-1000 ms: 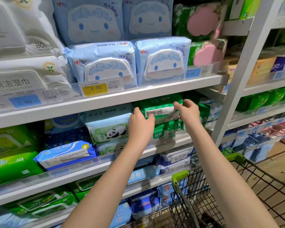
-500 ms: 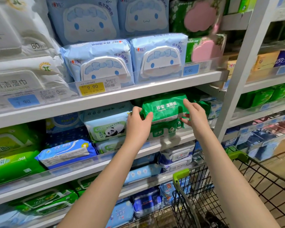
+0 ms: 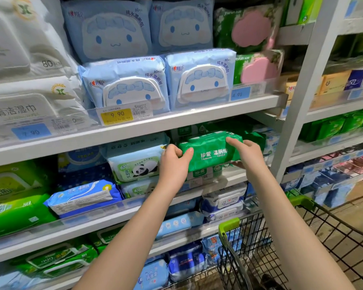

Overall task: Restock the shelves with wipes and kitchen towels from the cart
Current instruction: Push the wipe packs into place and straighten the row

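Note:
A green pack of wet wipes [image 3: 212,152] with white lettering sits on top of other green packs on the second shelf [image 3: 233,178]. My left hand [image 3: 173,164] grips its left end, thumb on the front face. My right hand [image 3: 246,156] holds its right end, fingers over the top and thumb beneath. The pack's printed front faces me. Just left of it stands a pale blue panda wipes pack [image 3: 134,162].
Blue cartoon-faced wipes packs [image 3: 199,80] fill the shelf above, behind a yellow 9.90 price tag [image 3: 116,116]. The wire cart [image 3: 291,248] with a green handle stands at lower right. A white upright post [image 3: 302,91] divides this bay from the right one.
The green pack has been turned so its printed front faces me instead of its barcode side, and both hands have shifted to grip its ends on the stack.

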The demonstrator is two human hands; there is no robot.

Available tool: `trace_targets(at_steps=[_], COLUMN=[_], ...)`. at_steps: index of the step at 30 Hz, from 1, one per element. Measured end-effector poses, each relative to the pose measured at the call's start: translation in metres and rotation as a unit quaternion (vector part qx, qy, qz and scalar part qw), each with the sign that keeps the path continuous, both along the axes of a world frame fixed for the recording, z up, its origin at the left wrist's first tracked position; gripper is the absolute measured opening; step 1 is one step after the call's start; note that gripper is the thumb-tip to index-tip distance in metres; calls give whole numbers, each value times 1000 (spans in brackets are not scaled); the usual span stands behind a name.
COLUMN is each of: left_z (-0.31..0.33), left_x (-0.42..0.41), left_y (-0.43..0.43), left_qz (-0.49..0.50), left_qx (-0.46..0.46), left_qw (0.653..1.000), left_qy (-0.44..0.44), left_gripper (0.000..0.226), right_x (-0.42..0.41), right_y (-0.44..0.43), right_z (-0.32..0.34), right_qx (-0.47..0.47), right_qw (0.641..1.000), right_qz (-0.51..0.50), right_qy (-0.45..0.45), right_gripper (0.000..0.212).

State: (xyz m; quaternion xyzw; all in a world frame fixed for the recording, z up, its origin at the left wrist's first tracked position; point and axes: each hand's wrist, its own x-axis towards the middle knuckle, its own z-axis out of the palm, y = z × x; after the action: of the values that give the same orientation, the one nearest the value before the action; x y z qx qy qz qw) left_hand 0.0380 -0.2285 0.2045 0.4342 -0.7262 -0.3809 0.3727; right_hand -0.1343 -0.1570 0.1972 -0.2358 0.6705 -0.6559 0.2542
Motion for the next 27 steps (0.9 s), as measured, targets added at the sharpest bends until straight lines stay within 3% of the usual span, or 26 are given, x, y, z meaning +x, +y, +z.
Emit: trace_targets(at_steps=[7, 9, 13, 18, 27], left_z=[-14, -17, -23, -24, -35], left_x=[3, 4, 2, -3, -6], left_y=[0, 2, 7, 15, 12], left_qz=[12, 4, -8, 6, 23], left_qx=[-104, -125, -180, -241, -136], left_qw=[994, 992, 984, 970, 990], left_qy=[-12, -3, 10, 2, -1], left_gripper=[21, 21, 25, 14, 20], right_x=[5, 5, -3, -9, -5], right_y=[10, 12, 11, 15, 11], right_z=[-12, -13, -18, -31, -28], right_qx=[-26, -22, -13, -35, -98], right_qw=[999, 1000, 1000, 999, 992], right_qz=[18, 7, -8, 9, 9], right_qy=[-13, -16, -7, -18, 79], right_gripper=[91, 82, 39, 49, 36])
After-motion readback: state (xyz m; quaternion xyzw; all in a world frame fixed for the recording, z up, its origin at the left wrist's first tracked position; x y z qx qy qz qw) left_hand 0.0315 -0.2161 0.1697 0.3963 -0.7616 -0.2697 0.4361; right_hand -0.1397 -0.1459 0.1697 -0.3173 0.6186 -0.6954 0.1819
